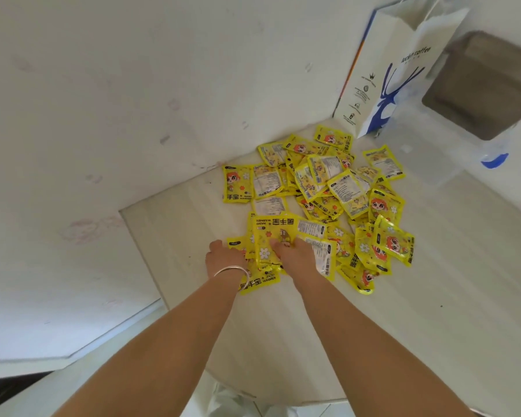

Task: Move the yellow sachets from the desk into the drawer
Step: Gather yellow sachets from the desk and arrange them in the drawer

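Pale desk (193, 236); both arms outstretched, left hand (223, 257) and right hand (295, 254) seemingly gripping sachets (328, 188).

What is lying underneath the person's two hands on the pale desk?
Shiny yellow hand-warmer sachets: the left hand and right hand rest on the near edge of the pile. The fingertips and the sachets directly beneath are hidden.

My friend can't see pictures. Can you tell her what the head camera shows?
Two bare hands, the left hand wearing a silver bangle and the right hand, gather a bunch of yellow hand-warmer sachets at the near edge of a big pile on a pale desk. A white and blue paper coffee bag stands in the corner behind the pile.
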